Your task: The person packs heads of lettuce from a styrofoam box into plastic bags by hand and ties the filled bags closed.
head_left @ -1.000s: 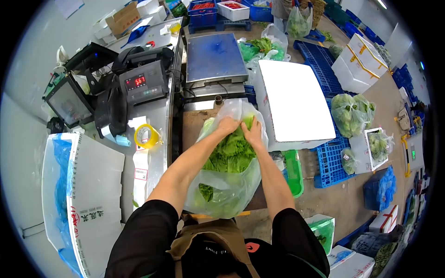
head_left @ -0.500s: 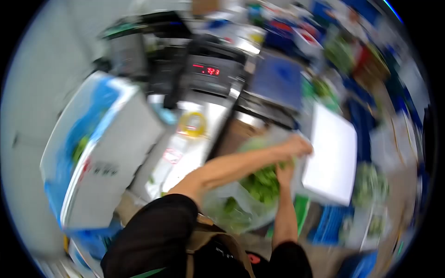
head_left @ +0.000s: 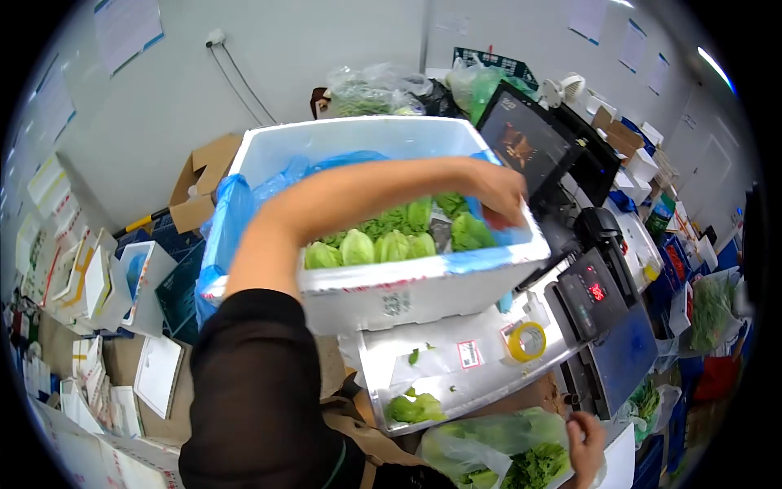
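My left arm stretches across a white foam box [head_left: 383, 301] lined with blue plastic. My left hand [head_left: 498, 194] is over the box's right end, fingers bent downward and apart, seemingly with nothing in them. Heads of green lettuce [head_left: 391, 246] lie in rows inside, the closest ones just below that hand. At the lower right, my right hand [head_left: 586, 447] has its curled fingers at the right edge of a clear plastic bag [head_left: 472, 440]. Leafy lettuce [head_left: 538, 467] fills the bag; part of it is cut off by the frame.
A metal tray [head_left: 456, 391] in front of the box holds loose leaves [head_left: 414, 407], a label and a yellow tape roll [head_left: 527, 341]. To the right stand a scale [head_left: 623, 346] with a red display and a dark monitor [head_left: 525, 138]. Foam boxes [head_left: 147, 285] crowd the left floor.
My view has swung left and up toward the foam box. My left hand has left the bag and moved over the box, while my right hand stays by the bag.
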Demonstrator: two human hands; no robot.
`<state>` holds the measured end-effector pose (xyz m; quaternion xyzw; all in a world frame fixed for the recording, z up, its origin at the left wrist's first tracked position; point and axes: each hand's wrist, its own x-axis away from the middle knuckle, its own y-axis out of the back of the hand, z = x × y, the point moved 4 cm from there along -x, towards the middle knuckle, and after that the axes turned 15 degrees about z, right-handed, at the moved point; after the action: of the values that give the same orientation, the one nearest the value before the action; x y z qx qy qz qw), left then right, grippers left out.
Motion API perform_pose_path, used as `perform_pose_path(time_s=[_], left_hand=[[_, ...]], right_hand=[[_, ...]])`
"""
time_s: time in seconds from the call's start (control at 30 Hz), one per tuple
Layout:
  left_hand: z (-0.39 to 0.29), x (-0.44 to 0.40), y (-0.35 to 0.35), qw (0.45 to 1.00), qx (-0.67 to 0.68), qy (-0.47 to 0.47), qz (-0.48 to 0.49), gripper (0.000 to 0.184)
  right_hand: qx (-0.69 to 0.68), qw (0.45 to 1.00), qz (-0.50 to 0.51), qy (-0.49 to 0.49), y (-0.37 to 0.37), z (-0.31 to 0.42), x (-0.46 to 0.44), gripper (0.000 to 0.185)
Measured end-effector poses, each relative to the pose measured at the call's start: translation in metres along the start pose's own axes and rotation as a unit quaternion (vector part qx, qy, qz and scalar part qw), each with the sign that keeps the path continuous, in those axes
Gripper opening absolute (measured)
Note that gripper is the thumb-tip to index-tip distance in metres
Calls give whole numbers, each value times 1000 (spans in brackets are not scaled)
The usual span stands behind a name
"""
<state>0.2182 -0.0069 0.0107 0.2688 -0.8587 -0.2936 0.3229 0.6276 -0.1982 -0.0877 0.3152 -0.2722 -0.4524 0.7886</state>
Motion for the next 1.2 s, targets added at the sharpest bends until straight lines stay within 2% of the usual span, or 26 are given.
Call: perform_pose_path(time_s=[0.03, 0.07, 0.1, 0.13, 0.17, 0.23, 0.27, 0.37, 0.43, 0.47, 0.5, 0.57, 0.67, 0.87, 0.9, 1.0, 1.03, 1.07, 1.13, 1.17, 1.2], left_hand=[[54, 22, 7, 996, 65, 54, -16, 30], [101, 43, 8, 990, 69, 123, 23, 29], [136, 71, -1, 975, 116, 188, 19, 30], [173, 89, -12, 961, 132, 242, 28, 30], [208, 103, -24, 944, 145, 295, 40, 30], [251, 116, -58, 932, 165, 303, 116, 33], [265, 118, -71, 936, 118, 298, 145, 35], [301, 107, -100, 930, -30, 288, 225, 45], [308, 111, -108, 927, 10, 298, 227, 49], [308, 115, -110, 924, 29, 306, 227, 51], [308, 117, -110, 931, 55, 306, 193, 53], [310, 120, -109, 938, 107, 307, 122, 55], [317, 111, -110, 938, 122, 298, 126, 57], [322, 97, -113, 928, 105, 316, 165, 41], [325, 95, -114, 933, 106, 315, 138, 38], [317, 97, -119, 942, 83, 321, 48, 31], [313, 99, -122, 942, 59, 331, 9, 30], [310, 101, -121, 939, 35, 340, -30, 29], [313, 102, -119, 925, 151, 349, -5, 23], [313, 104, -120, 912, 206, 354, 8, 21], [311, 102, -121, 926, 156, 343, 11, 20]], right_hand=[[-39, 998, 6, 56, 7, 39, -18, 26], [-116, 990, 9, 76, 6, 70, -39, 28], [-128, 984, 21, 122, 8, 99, -64, 29], [-124, 980, 40, 153, 6, 134, -90, 28], [-42, 973, 42, 224, 2, 165, -120, 29], [-9, 962, 78, 263, -20, 224, -179, 29], [52, 950, 115, 285, -30, 240, -211, 27], [15, 941, 259, 217, -80, 273, -303, 32], [86, 925, 297, 222, -120, 288, -355, 38], [151, 910, 333, 194, -141, 290, -379, 41], [214, 890, 367, 167, -161, 288, -400, 45], [292, 847, 408, 177, -203, 269, -435, 50], [380, 779, 486, 116, -252, 241, -469, 52], [394, 816, 416, 81, -280, 211, -484, 37], [340, 856, 388, 33, -285, 208, -480, 32], [324, 876, 352, -55, -285, 230, -469, 41], [202, 923, 318, -70, -283, 227, -471, 42], [199, 920, 332, -63, -283, 241, -463, 41], [195, 910, 363, -50, -289, 263, -444, 40], [160, 923, 344, -59, -290, 261, -447, 33], [196, 918, 338, -66, -285, 258, -454, 31]])
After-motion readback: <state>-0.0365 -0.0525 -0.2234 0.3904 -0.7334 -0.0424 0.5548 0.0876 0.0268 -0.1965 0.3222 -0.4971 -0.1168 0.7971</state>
